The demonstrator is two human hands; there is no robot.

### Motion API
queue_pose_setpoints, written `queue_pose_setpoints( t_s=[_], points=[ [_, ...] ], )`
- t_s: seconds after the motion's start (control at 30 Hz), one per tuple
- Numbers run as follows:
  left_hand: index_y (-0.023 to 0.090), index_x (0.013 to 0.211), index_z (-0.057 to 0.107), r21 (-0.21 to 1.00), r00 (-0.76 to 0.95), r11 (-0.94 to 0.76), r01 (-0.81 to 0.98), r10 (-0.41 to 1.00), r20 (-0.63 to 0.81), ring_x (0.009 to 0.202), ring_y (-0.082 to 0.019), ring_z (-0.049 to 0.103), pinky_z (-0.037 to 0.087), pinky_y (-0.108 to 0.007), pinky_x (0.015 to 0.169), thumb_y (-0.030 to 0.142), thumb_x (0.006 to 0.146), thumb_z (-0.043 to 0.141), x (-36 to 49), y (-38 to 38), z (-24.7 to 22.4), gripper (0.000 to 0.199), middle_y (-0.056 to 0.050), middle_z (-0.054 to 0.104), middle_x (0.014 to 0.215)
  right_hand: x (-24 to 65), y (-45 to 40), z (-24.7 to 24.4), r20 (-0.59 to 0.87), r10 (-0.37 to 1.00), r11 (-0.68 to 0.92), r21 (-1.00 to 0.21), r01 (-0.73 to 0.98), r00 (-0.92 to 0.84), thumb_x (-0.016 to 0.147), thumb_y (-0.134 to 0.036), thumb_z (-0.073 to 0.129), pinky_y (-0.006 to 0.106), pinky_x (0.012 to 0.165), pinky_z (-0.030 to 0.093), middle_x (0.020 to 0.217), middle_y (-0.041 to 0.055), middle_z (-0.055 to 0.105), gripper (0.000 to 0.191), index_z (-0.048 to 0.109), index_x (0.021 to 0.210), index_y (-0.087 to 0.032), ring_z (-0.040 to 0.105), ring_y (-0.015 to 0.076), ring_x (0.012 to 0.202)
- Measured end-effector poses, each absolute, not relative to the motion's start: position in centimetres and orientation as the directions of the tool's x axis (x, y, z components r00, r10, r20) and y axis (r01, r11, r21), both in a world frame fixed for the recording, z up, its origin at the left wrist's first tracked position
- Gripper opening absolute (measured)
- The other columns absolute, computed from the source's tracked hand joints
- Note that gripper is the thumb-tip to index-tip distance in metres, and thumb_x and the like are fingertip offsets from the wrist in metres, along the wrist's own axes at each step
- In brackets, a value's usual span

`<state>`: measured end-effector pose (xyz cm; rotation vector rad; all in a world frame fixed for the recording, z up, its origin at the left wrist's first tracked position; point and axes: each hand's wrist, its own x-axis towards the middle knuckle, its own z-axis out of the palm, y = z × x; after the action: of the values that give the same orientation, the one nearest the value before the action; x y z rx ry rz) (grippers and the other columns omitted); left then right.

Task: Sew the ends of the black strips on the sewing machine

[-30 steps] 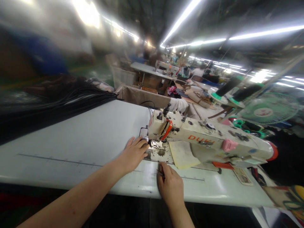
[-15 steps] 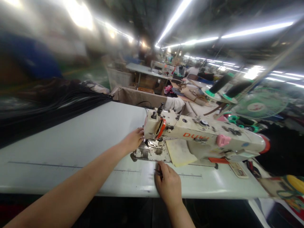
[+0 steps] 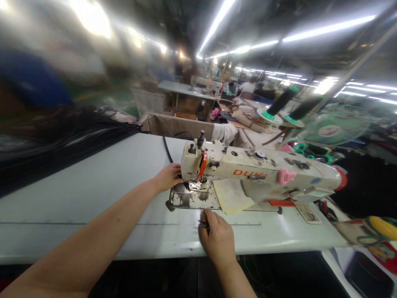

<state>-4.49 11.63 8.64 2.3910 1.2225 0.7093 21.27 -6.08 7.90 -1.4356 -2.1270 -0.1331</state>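
A white sewing machine (image 3: 263,169) stands on the pale table, its needle end toward the left. Beside that end is my left hand (image 3: 169,177), its fingers closed near the presser foot (image 3: 198,186); what they hold is too hidden to name. A black strip (image 3: 167,150) runs over the table behind that hand. My right hand (image 3: 215,234) rests at the table's front, its fingers curled round a small dark metal tool (image 3: 203,224). A yellowish cloth (image 3: 232,196) lies under the machine's arm.
A bundle of black strips (image 3: 71,147) covers the table's left back. Thread cones (image 3: 282,101) and a green fan (image 3: 333,128) stand at the back right. A fabric-lined bin (image 3: 182,124) sits behind the table. A ruler line (image 3: 149,226) runs along the front.
The view has shifted a little, moving the machine left in the picture. More of the black strip now shows behind my left hand. My right hand keeps hold of the dark tool.
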Motion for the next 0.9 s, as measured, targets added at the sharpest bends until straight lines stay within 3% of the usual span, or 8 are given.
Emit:
queue_pose_setpoints(
  t_s=[0.2, 0.3, 0.4, 0.6, 0.9],
  points=[
    [0.026, 0.093, 0.081, 0.513, 0.456, -0.520, 0.683, 0.852, 0.258, 0.103, -0.025, 0.066, 0.048, -0.040, 0.102, 0.026, 0.083, 0.075, -5.0, 10.2, 9.9, 0.012, -0.004, 0.076, 0.103, 21.2, -6.2, 8.0, 0.490, 0.832, 0.414, -0.235, 0.880, -0.260, 0.082, -0.008, 0.050, 0.031, 0.068, 0.040, 0.082, 0.0023, 0.069, 0.033, 0.063, 0.110, -0.019, 0.061, 0.0205, 0.072],
    [0.026, 0.085, 0.080, 0.531, 0.418, -0.465, 0.708, 0.883, 0.216, 0.095, -0.021, 0.068, 0.050, -0.033, 0.093, 0.025, 0.083, 0.074, -5.1, 8.6, 10.2, 0.007, -0.001, 0.075, 0.098, 21.2, -6.1, 8.1, 0.502, 0.824, 0.421, -0.232, 0.877, -0.263, 0.082, -0.008, 0.050, 0.031, 0.068, 0.040, 0.082, 0.0022, 0.068, 0.034, 0.063, 0.111, -0.018, 0.061, 0.0204, 0.073],
    [0.026, 0.089, 0.080, 0.559, 0.361, -0.388, 0.733, 0.918, 0.164, 0.090, -0.017, 0.068, 0.051, -0.027, 0.084, 0.024, 0.087, 0.069, -4.8, 6.9, 10.3, 0.011, 0.000, 0.073, 0.099, 21.1, -6.1, 8.1, 0.508, 0.819, 0.426, -0.230, 0.875, -0.266, 0.084, -0.009, 0.049, 0.032, 0.068, 0.039, 0.081, 0.0017, 0.067, 0.031, 0.063, 0.110, -0.018, 0.060, 0.0201, 0.072],
    [0.023, 0.088, 0.080, 0.592, 0.235, -0.233, 0.771, 0.969, 0.075, 0.077, -0.016, 0.067, 0.052, -0.026, 0.076, 0.022, 0.084, 0.069, -3.9, 5.4, 10.8, 0.012, -0.001, 0.069, 0.090, 21.1, -6.0, 7.6, 0.520, 0.820, 0.414, -0.249, 0.876, -0.240, 0.085, -0.010, 0.049, 0.031, 0.066, 0.038, 0.079, 0.0017, 0.067, 0.029, 0.064, 0.108, -0.020, 0.059, 0.0196, 0.070],
    [0.021, 0.099, 0.078, 0.600, 0.183, -0.157, 0.785, 0.983, 0.018, 0.084, -0.021, 0.070, 0.056, -0.034, 0.080, 0.023, 0.083, 0.068, -2.0, 2.6, 10.0, 0.019, -0.005, 0.071, 0.101, 21.1, -6.1, 8.2, 0.489, 0.834, 0.413, -0.245, 0.877, -0.256, 0.084, -0.009, 0.051, 0.029, 0.068, 0.041, 0.084, 0.0032, 0.070, 0.029, 0.063, 0.109, -0.019, 0.062, 0.0188, 0.073]
  ],
)
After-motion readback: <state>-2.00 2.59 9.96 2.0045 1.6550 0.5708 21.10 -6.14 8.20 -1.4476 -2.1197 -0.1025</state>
